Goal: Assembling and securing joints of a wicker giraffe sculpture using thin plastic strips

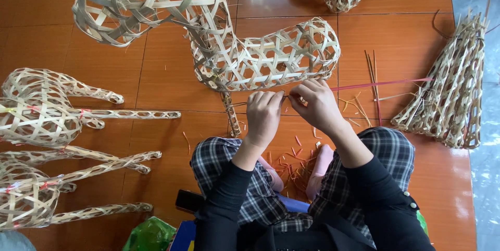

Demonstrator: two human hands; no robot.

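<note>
Hands [263,113] [315,104] pinch thin strips beneath openwork woven bamboo figure [265,58].

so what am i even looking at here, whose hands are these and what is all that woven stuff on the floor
This is one picture from a camera worn on a person's head, looking down at their own lap and hands. The person sits over an orange tiled floor in checked trousers. Their left hand and right hand meet at the lower edge of a woven animal-shaped frame, pinching a thin strip there; a pink strip runs off to the right. More woven figures lie at the left, a bundle of woven strips at the right, and small cut scraps lie between the feet.
</note>
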